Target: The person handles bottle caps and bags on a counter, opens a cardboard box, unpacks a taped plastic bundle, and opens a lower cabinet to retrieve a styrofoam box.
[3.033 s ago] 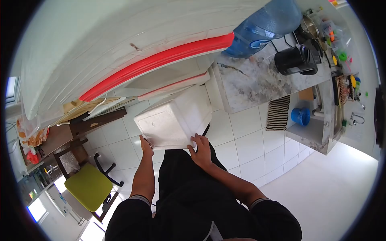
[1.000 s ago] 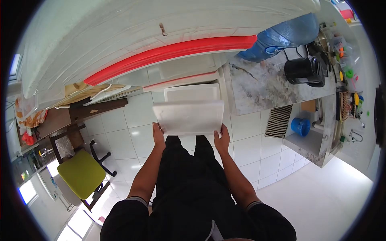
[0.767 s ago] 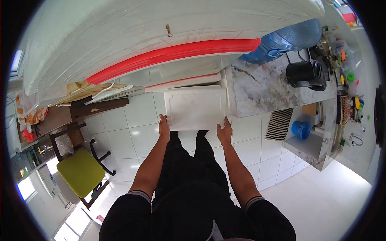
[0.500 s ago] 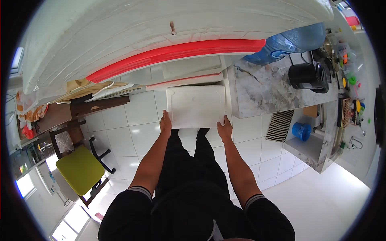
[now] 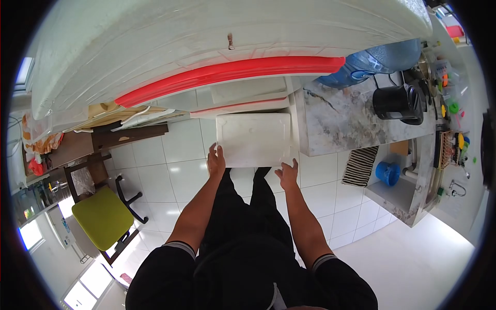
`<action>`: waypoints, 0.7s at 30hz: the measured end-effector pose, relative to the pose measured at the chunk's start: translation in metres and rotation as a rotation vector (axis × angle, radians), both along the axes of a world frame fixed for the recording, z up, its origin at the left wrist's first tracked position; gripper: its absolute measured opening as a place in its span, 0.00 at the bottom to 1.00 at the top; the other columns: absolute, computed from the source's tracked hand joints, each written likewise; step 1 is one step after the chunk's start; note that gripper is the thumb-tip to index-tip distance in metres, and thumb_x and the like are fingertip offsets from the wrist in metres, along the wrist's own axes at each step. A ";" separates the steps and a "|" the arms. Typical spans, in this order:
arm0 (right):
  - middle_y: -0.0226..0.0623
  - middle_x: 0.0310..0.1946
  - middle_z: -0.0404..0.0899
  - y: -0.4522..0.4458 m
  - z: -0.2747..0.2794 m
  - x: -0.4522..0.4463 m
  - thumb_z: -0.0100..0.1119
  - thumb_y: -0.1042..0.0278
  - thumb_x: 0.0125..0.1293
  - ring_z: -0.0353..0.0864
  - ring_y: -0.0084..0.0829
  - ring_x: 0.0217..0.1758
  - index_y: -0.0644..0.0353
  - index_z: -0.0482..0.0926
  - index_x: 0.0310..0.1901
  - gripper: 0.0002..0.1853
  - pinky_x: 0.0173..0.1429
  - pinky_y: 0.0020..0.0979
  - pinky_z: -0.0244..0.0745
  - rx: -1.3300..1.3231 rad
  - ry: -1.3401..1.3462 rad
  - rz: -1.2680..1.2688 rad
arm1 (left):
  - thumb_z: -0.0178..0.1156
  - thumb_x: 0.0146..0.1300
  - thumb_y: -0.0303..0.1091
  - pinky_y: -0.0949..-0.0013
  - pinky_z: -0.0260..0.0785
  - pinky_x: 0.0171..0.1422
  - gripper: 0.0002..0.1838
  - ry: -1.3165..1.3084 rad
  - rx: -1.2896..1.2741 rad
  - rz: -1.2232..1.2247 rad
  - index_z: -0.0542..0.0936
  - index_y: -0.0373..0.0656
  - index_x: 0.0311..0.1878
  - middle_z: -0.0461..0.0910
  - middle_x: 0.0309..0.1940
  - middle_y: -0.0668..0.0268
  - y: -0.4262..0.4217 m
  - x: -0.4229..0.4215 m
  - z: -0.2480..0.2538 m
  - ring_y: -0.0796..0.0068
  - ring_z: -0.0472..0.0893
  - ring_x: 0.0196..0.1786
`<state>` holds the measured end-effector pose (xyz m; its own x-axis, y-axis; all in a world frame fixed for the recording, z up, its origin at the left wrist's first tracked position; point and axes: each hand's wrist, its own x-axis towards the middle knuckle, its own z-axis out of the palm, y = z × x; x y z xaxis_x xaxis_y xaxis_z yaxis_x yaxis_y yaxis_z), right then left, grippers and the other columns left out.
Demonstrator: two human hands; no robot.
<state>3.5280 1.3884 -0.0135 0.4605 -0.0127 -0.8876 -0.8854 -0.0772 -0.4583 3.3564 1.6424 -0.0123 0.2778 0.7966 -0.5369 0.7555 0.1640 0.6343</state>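
Observation:
In front of my body is a white rectangular panel point(image 5: 253, 139), jutting out under a large white appliance point(image 5: 196, 31) with a red strip point(image 5: 232, 70) along its edge. I cannot tell if the panel is a drawer front or a lid. By its near left corner my left hand point(image 5: 216, 161) is open, thumb and fingers apart. At the near right corner my right hand point(image 5: 288, 174) has its fingers spread and is open too. Neither hand grips anything; whether the fingertips touch the panel is unclear.
A marble counter point(image 5: 336, 121) on the right bears a black kettle point(image 5: 395, 102) and a large blue water bottle point(image 5: 382, 59). Beneath are a striped mat point(image 5: 360, 165) and a blue bin point(image 5: 387, 173). On the left stands a green chair point(image 5: 103, 218) beside a wooden shelf point(image 5: 72, 150).
Both hands have loosened from the white panel's near corners, fingers spreading and drawing slightly back toward me. The view has shifted a little; the panel looks nearly unmoved.

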 end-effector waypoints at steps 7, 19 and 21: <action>0.47 0.57 0.72 0.013 0.006 0.019 0.57 0.78 0.72 0.77 0.46 0.58 0.46 0.35 0.86 0.50 0.63 0.54 0.81 0.220 -0.008 -0.046 | 0.46 0.79 0.64 0.51 0.69 0.71 0.36 -0.028 -0.100 -0.009 0.64 0.52 0.80 0.80 0.62 0.42 -0.010 0.004 0.004 0.44 0.80 0.65; 0.32 0.48 0.82 -0.054 -0.027 -0.004 0.62 0.61 0.75 0.86 0.36 0.50 0.55 0.77 0.64 0.19 0.53 0.43 0.83 0.181 -0.302 0.709 | 0.49 0.82 0.53 0.58 0.68 0.72 0.33 -0.233 0.034 -0.006 0.65 0.40 0.80 0.73 0.70 0.47 0.027 -0.027 0.035 0.55 0.75 0.69; 0.36 0.52 0.84 -0.006 0.095 0.003 0.63 0.59 0.75 0.86 0.35 0.52 0.60 0.78 0.65 0.21 0.56 0.39 0.82 0.230 -0.103 0.525 | 0.51 0.83 0.49 0.67 0.71 0.61 0.29 -0.473 -0.059 0.152 0.70 0.38 0.75 0.79 0.57 0.60 0.042 -0.017 0.108 0.72 0.80 0.55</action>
